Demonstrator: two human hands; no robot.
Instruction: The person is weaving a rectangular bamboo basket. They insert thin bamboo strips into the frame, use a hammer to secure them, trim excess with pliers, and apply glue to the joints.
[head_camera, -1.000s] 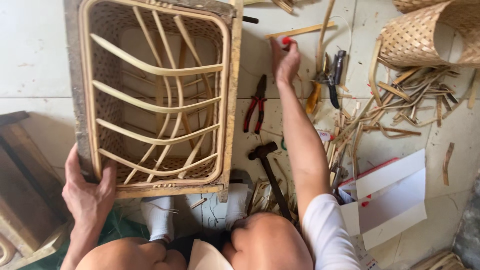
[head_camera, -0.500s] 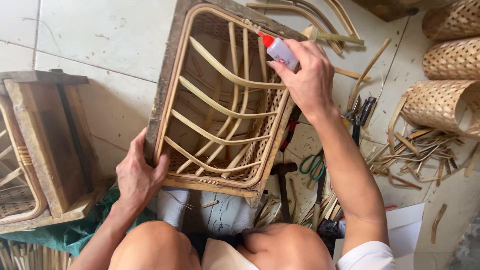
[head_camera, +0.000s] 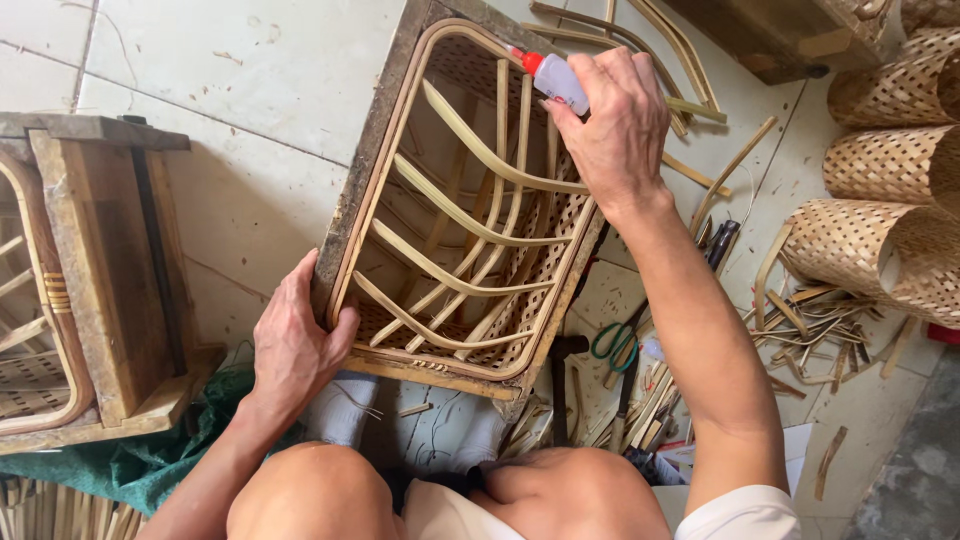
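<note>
A rectangular rattan basket frame in a wooden mould stands tilted between my knees, with curved cane ribs crossing its open middle. My left hand grips its near left corner. My right hand holds a small white glue bottle with a red tip, the tip pointing at the frame's far rim.
A second wooden mould with a cane frame stands at the left on a green cloth. Woven bamboo cylinders lie at the right. Green-handled scissors, tools and cane offcuts litter the tiled floor at the right.
My right hand fetched the glue bottle from the floor at the far right and brought it to the frame's far rim. The view has swung left and moved closer.
</note>
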